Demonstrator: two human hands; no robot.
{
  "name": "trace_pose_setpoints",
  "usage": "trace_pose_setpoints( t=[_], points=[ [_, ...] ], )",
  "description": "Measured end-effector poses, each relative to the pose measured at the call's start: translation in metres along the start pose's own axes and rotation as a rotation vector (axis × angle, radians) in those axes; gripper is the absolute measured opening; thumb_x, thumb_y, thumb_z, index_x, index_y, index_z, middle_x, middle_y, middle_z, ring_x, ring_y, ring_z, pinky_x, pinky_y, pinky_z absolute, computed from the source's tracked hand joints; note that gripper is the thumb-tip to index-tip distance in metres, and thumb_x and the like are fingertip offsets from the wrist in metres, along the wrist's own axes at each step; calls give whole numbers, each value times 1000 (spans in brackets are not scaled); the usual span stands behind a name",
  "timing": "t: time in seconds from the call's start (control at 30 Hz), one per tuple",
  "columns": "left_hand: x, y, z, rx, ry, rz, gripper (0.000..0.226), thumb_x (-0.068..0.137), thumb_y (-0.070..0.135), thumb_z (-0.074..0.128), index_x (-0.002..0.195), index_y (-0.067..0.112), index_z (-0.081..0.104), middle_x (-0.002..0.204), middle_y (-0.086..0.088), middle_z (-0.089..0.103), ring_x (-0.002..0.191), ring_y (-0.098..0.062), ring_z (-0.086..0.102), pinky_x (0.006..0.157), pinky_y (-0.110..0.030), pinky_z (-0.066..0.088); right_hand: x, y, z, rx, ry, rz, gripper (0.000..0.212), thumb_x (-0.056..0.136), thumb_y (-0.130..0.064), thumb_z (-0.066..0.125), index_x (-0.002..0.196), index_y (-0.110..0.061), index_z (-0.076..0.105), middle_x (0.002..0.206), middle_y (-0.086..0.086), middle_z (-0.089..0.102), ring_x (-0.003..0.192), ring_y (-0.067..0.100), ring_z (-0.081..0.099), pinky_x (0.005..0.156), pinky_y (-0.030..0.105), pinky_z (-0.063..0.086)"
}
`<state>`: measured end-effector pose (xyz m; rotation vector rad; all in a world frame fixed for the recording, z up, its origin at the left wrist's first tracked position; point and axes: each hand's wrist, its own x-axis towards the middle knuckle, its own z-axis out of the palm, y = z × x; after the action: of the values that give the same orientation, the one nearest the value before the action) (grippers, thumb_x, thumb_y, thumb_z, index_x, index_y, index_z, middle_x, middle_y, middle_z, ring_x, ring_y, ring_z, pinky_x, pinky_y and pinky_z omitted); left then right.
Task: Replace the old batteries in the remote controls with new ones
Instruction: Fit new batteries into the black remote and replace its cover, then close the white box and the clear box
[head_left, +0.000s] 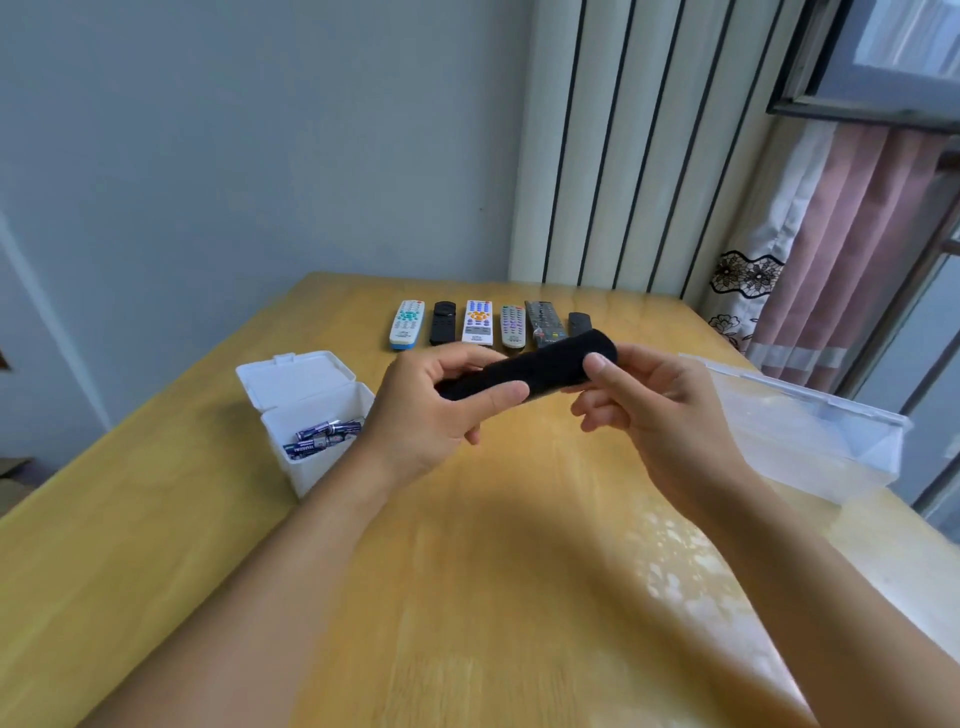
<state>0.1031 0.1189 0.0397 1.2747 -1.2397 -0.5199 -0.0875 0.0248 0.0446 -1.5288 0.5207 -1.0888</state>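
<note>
Both hands are up over the yellow wooden table (467, 571), sharing one black, smooth, rounded remote control (540, 366) that is held clear of the tabletop, its plain back towards me. The left hand (431, 410) wraps its lower end, thumb lying along the casing and fingers curled behind. The right hand (660, 410) pinches the upper end, thumb on the near face, the other fingers loosely bent below. Six more remotes lie side by side in a row (488, 325) near the far edge. Left of the hands stands a small white plastic box with its hinged lid open (306, 457), holding purple batteries (322, 439). A clear plastic container (810, 431) lies to the right.
</note>
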Motion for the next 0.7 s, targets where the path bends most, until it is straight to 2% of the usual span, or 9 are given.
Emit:
trace_pose_setpoints(
  t=[0.1, 0.17, 0.2, 0.3, 0.37, 0.4, 0.5, 0.6, 0.7],
  points=[
    [8, -1, -37, 40, 298, 34, 18, 87, 26, 78, 104, 23, 74, 96, 5, 74, 83, -18, 72, 61, -21, 54, 14, -16, 31, -3, 56, -115, 6, 93, -1, 67, 97, -4, 70, 91, 17, 76, 82, 30, 76, 75, 31, 62],
    [14, -11, -72, 221, 526, 72, 14, 90, 28, 73, 103, 25, 71, 103, 5, 72, 97, -11, 68, 73, -8, 48, 37, -13, 56, -262, 60, -260, 8, 86, -3, 74, 87, -9, 70, 85, 12, 76, 79, 27, 76, 71, 36, 63],
    [14, -16, -91, 317, 621, 72, 16, 91, 27, 72, 106, 22, 70, 106, 4, 72, 101, -13, 67, 77, -7, 45, 51, -9, 70, -410, 57, -314, 9, 83, -5, 76, 83, -12, 70, 80, 7, 75, 73, 22, 75, 64, 34, 62],
    [14, -43, -136, 514, 814, -74, 38, 89, 27, 71, 123, 12, 62, 127, -7, 63, 120, -26, 56, 97, -27, 41, 104, 18, 119, -728, -44, -413, 11, 82, -8, 75, 74, -14, 71, 61, 1, 64, 53, 22, 59, 48, 32, 45],
    [10, -60, -143, 490, 841, -298, 59, 86, 32, 74, 137, 12, 51, 140, -10, 52, 129, -30, 48, 103, -35, 38, 140, 43, 148, -942, -138, -474, 19, 81, -5, 70, 64, -9, 63, 57, 3, 50, 53, 28, 46, 50, 32, 32],
    [8, -68, -142, 382, 820, -403, 67, 84, 36, 76, 140, 12, 47, 141, -9, 51, 127, -28, 50, 101, -36, 42, 156, 56, 162, -1039, -188, -464, 17, 82, -6, 67, 66, -5, 62, 60, 5, 50, 57, 30, 49, 53, 33, 34],
    [10, -88, -142, -14, 755, -495, 75, 75, 42, 80, 136, 12, 48, 125, -2, 65, 105, -19, 64, 77, -30, 48, 191, 88, 196, -1271, -278, -389, 12, 89, -7, 58, 87, 1, 67, 84, 13, 63, 72, 34, 57, 61, 34, 41],
    [18, -97, -144, -241, 734, -468, 47, 87, 18, 75, 130, 12, 56, 117, -6, 72, 99, -24, 71, 79, -36, 56, 210, 104, 216, -1401, -327, -356, 16, 96, -4, 51, 97, 2, 67, 98, 16, 63, 77, 29, 50, 67, 36, 43],
    [20, -94, -146, -300, 644, -405, 22, 93, 8, 66, 112, 19, 68, 107, -2, 76, 100, -24, 72, 83, -40, 57, 220, 116, 222, -1472, -420, -286, 13, 94, -9, 57, 101, -5, 68, 101, 12, 61, 80, 26, 51, 67, 33, 40]
  ],
)
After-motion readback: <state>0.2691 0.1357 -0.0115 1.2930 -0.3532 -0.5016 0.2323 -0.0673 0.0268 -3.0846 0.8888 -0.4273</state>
